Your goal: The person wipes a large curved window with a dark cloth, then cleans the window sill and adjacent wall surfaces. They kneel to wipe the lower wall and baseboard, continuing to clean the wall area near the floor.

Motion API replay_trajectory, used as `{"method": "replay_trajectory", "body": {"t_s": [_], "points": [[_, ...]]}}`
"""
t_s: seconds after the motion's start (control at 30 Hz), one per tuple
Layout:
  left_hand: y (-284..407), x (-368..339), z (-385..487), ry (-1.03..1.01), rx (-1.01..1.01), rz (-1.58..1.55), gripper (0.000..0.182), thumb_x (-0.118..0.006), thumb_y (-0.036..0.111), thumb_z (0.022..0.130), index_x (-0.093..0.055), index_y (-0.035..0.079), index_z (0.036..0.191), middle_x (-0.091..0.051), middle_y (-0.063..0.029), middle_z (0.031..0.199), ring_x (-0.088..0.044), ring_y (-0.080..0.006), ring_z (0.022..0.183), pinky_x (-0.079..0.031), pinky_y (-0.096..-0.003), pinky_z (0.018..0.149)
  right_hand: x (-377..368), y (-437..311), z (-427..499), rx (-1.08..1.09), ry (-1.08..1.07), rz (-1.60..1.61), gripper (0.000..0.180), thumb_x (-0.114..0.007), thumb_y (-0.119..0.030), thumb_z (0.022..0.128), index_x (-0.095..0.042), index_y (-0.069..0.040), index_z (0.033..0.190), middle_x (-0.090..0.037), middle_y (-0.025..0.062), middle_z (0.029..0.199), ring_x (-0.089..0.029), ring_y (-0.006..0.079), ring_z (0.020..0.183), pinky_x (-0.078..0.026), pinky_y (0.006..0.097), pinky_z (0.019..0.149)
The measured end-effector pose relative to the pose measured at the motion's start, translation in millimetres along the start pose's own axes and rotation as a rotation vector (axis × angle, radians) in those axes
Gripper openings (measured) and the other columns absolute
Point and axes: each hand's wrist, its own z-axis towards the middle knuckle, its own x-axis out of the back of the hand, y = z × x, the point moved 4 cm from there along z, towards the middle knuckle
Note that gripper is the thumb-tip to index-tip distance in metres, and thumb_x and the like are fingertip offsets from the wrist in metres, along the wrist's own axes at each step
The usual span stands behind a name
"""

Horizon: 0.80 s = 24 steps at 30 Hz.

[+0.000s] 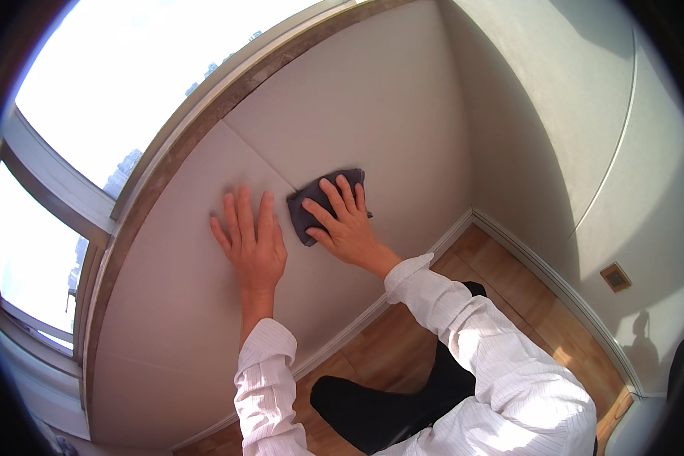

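A folded dark grey cloth [303, 214] lies flat against the pale wall panel [387, 108] below the window. My right hand [345, 223] presses on it with the fingers spread, so most of its middle is covered. To the left of the cloth, my left hand [255, 245] is held at the same wall with its fingers apart and nothing in it. Whether its palm touches the surface I cannot tell. A thin vertical seam [259, 158] in the wall runs down to the cloth's upper left edge.
Above the wall runs a stone-like window sill [205, 128] beside a bright framed window [131, 68]. White skirting [342, 342] borders the wood-look floor [376, 347]. On the right-hand wall sits a gold-coloured socket plate [615, 277]. My bent legs [376, 404] are close below the wall.
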Motion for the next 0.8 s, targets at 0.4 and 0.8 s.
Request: {"method": "replay_trajectory", "body": {"t_s": [0.4, 0.8], "points": [[21.1, -28.8, 35.5, 0.044, -0.01, 0.148, 0.045, -0.067, 0.029, 0.104, -0.064, 0.034, 0.149, -0.051, -0.0048, 0.167, -0.042, -0.0316, 0.157, -0.014, -0.0634, 0.128, 12.2, 25.8, 3.0, -0.054, 0.007, -0.007, 0.056, -0.07, -0.044, 0.101, -0.062, -0.022, 0.151, -0.034, 0.0198, 0.173, -0.025, 0.0496, 0.16, -0.021, 0.0696, 0.124], [18.8, -30.7, 33.7, 0.046, -0.017, 0.134, 0.045, -0.064, 0.03, 0.105, -0.065, 0.032, 0.15, -0.05, -0.0075, 0.167, -0.04, -0.0347, 0.158, -0.01, -0.0647, 0.129, 17.3, 48.8, 9.2, -0.139, 0.096, -0.008, 0.058, -0.077, -0.038, 0.096, -0.062, -0.025, 0.151, -0.034, 0.0182, 0.173, -0.028, 0.0478, 0.159, -0.026, 0.0712, 0.12]]}}
